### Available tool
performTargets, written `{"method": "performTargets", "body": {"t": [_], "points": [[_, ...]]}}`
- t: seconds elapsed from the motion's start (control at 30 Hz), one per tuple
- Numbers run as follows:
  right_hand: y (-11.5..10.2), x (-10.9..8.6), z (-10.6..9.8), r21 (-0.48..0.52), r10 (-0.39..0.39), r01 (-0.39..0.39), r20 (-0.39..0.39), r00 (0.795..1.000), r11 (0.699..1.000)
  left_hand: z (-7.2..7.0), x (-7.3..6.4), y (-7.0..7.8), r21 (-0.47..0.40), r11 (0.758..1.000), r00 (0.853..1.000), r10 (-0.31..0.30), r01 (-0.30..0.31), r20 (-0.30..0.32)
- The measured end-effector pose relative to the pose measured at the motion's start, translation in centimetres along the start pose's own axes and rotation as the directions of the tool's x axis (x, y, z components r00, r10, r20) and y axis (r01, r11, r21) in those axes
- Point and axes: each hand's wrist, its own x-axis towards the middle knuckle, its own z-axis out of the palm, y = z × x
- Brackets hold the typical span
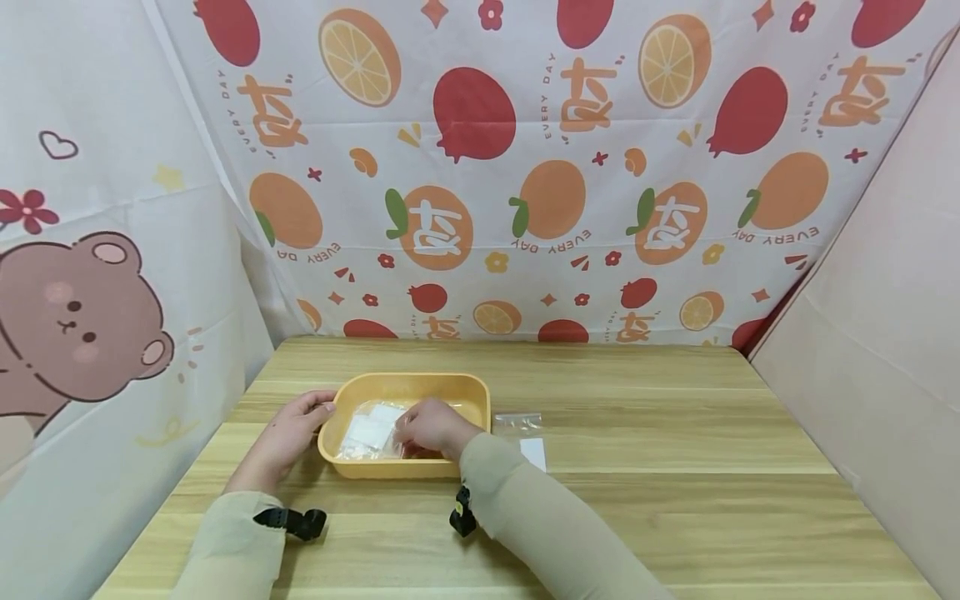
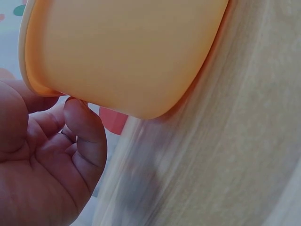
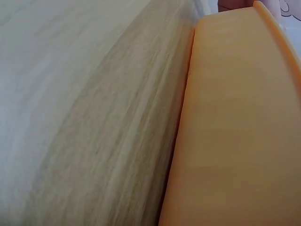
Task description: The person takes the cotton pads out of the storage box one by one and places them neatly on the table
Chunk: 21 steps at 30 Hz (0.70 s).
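A yellow-orange plastic tub (image 1: 476, 387) stands on the table, holding several small clear plastic bags with white contents (image 1: 370, 431). My left hand (image 1: 288, 433) grips the tub's left end; in the left wrist view its curled fingers (image 2: 87, 127) meet the underside of the rim. Inside the tub, my right hand (image 1: 435, 427) pinches a clear plastic bag among the others, with its fingertips pointing down and left. Something reddish shows below that hand, mostly hidden by it. The right wrist view shows only the tub's outer wall (image 3: 235, 117) beside the table.
Right of the tub, partly behind my right sleeve (image 1: 525, 500), lies a clear zip bag (image 1: 517, 425) with a white piece in it. The wooden table (image 1: 675, 433) ends at a fruit-print cloth (image 1: 480, 208). Pale cloths hang at both sides.
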Motion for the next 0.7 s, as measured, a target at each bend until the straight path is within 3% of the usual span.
{"method": "performTargets", "body": {"t": [0.17,0.47,0.7], "points": [[-0.2,-0.2,0.0,-0.082,-0.038,0.036,-0.029,0.999,0.996,0.0,0.0,0.0,0.002,1.0,1.0,-0.001,0.001,0.002],[-0.3,-1.0,-0.9,0.056,-0.186,0.19,-0.071,0.98,0.98,0.0,-0.1,0.1,-0.004,1.0,1.0,-0.003,0.003,-0.004],[-1.3,-2.4,-2.6,0.013,-0.274,0.276,-0.093,0.957,0.961,0.0,-0.1,0.1,-0.002,1.0,1.0,0.008,-0.008,0.0]]}}
